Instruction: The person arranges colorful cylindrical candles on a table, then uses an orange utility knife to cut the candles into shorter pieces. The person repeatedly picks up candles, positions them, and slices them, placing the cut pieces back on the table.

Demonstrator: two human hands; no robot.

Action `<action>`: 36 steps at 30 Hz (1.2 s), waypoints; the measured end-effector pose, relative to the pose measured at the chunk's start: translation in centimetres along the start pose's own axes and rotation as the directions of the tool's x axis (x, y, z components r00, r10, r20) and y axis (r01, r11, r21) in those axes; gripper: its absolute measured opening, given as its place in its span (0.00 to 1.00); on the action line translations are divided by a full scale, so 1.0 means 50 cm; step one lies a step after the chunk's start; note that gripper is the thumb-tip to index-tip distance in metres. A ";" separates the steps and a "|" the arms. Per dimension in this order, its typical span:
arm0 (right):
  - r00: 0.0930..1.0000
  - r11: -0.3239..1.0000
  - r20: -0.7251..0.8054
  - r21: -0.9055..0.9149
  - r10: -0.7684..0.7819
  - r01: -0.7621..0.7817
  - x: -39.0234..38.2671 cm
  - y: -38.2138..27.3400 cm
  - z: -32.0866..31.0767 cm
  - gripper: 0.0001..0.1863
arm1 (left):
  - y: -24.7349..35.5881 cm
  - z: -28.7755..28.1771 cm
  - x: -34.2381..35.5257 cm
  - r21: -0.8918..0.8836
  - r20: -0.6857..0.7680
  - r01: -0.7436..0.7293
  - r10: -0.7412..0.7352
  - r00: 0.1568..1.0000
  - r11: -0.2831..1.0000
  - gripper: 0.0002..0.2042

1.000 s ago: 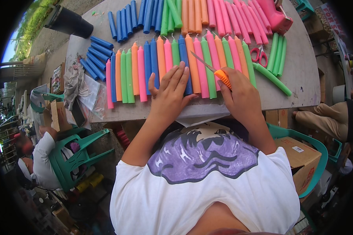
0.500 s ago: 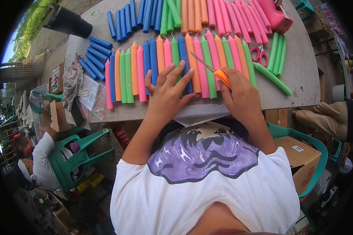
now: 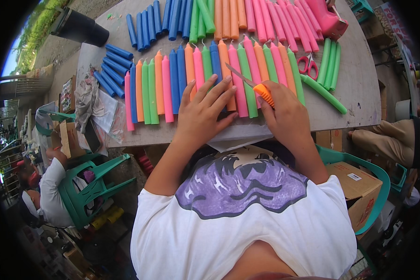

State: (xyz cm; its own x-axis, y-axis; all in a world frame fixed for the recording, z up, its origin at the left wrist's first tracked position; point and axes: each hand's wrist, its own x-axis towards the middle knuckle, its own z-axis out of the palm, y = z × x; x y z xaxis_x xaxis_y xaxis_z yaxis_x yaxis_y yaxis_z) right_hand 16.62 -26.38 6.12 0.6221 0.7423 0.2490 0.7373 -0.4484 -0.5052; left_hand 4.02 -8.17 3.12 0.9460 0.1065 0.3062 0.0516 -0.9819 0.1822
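Observation:
A long row of candles (image 3: 167,88) in pink, blue, orange and green lies side by side near the table's front edge, wicks pointing away from me. My left hand (image 3: 198,114) rests flat on the middle of this row, its fingers stretched over several candles and hiding their lower ends. In my right hand (image 3: 289,114) is a small knife (image 3: 264,94) with an orange ribbed handle. Its pointed blade slants to the upper left, above the orange and pink candles. The right fingers are wrapped round the handle, over the row's right part.
Behind the row lie blue, green, orange and pink candles (image 3: 261,21). Pink scissors (image 3: 308,65) and loose green candles (image 3: 329,65) are at the right, a pink tape dispenser (image 3: 330,21) beyond. At the left stand a dark tumbler (image 3: 81,27) and a crumpled grey cloth (image 3: 86,100).
My left hand has slid slightly right along the candles, and its fingers have come closer together. The right hand and the knife have barely moved.

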 end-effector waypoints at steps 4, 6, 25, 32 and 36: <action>1.000 0.999 -0.020 -0.046 0.015 -0.016 0.001 0.003 0.007 0.20 | -0.007 -0.004 0.000 -0.012 0.000 0.016 -0.016 1.000 1.000 0.27; 0.998 0.997 -0.056 -0.075 -0.024 0.020 0.004 0.001 0.012 0.20 | -0.010 -0.002 -0.001 -0.023 -0.016 0.019 -0.019 1.000 1.000 0.26; 1.000 0.973 0.021 -0.230 0.019 -0.013 0.071 -0.042 0.063 0.23 | -0.017 0.014 0.011 -0.014 -0.049 -0.035 0.035 0.998 0.999 0.21; 0.998 0.976 0.026 -0.210 0.061 -0.054 0.070 -0.036 0.052 0.23 | -0.035 -0.043 0.030 -0.204 -0.006 -0.075 0.076 0.997 0.976 0.20; 0.997 0.985 -0.031 -0.153 0.075 -0.079 0.063 -0.029 0.030 0.23 | -0.133 -0.047 0.092 -0.111 -0.209 0.199 -0.218 0.953 0.974 0.19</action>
State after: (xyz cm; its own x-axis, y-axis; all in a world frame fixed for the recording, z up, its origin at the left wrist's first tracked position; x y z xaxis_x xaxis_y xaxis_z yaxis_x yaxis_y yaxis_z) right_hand 17.12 -22.65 6.37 0.6836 0.6907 0.2360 0.7175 -0.5767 -0.3907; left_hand 7.27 -0.76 5.51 0.8236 0.3487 0.4474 0.2027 -0.9176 0.3420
